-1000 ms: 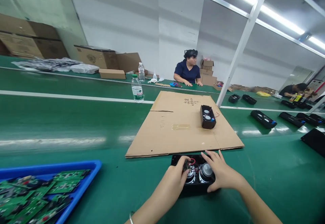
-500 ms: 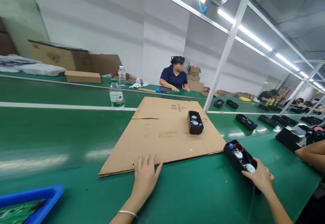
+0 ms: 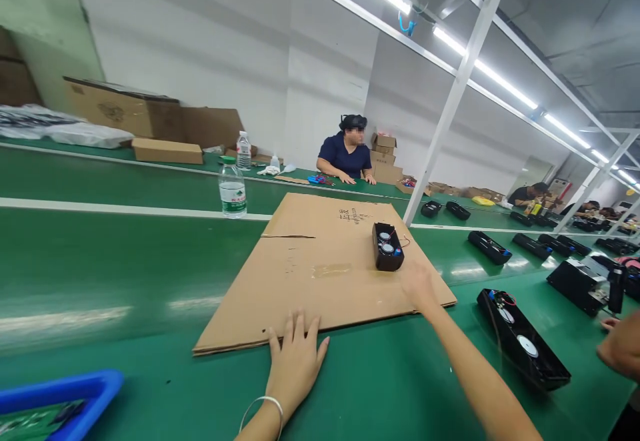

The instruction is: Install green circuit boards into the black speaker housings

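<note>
My left hand [image 3: 295, 359] lies flat, fingers spread, on the near edge of a flattened cardboard sheet [image 3: 320, 274] on the green belt. My right hand [image 3: 417, 284] stretches out over the sheet's right part and holds nothing; it is just short of a small black speaker case [image 3: 387, 246] that stands on the cardboard. A long black speaker case [image 3: 523, 337] with two round drivers and red wires lies on the belt to the right, apart from both hands.
A water bottle [image 3: 233, 187] stands beyond the cardboard's left corner. A blue tray [image 3: 70, 391] of green circuit boards sits at bottom left. More black cases [image 3: 489, 247] line the belt at right. Another person's hand [image 3: 620, 344] shows at the right edge. A seated person [image 3: 347, 154] works across the belt.
My right hand let go of the long black case, which now lies on the belt at right, and reached forward toward the small case on the cardboard. My left hand stayed on the cardboard's edge.
</note>
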A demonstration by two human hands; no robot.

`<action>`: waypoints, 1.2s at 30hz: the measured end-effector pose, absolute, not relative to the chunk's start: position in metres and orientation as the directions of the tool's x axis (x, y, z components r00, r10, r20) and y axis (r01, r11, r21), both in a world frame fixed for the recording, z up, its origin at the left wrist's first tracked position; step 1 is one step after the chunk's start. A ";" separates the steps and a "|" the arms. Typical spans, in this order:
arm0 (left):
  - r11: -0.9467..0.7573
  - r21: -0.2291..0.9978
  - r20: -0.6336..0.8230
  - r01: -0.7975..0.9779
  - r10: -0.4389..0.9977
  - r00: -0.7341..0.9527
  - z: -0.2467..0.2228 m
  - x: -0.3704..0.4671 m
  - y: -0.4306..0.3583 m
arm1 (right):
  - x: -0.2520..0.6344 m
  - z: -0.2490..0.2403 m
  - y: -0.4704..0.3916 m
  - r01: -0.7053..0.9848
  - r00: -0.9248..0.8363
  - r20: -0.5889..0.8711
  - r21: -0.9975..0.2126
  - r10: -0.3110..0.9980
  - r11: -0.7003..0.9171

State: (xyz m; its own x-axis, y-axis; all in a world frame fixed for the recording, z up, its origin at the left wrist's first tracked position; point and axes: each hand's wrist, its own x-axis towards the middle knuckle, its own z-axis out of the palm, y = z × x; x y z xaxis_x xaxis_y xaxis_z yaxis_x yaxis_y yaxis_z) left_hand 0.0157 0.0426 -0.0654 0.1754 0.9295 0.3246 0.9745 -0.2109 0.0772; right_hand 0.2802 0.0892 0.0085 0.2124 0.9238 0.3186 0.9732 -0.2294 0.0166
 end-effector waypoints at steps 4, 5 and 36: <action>-0.245 0.122 0.309 0.962 0.930 0.198 -0.067 0.014 0.043 | 0.212 0.001 0.142 0.998 0.045 0.260 0.028 0.964 -0.055; -0.249 0.142 0.304 0.958 0.932 0.197 -0.068 0.014 0.044 | 0.203 0.002 0.146 0.998 0.044 0.256 0.026 0.966 -0.053; -0.248 0.761 0.242 0.600 0.966 0.092 -0.037 -0.042 0.026 | 0.207 -0.042 -0.005 0.691 -0.706 0.341 0.139 0.621 0.709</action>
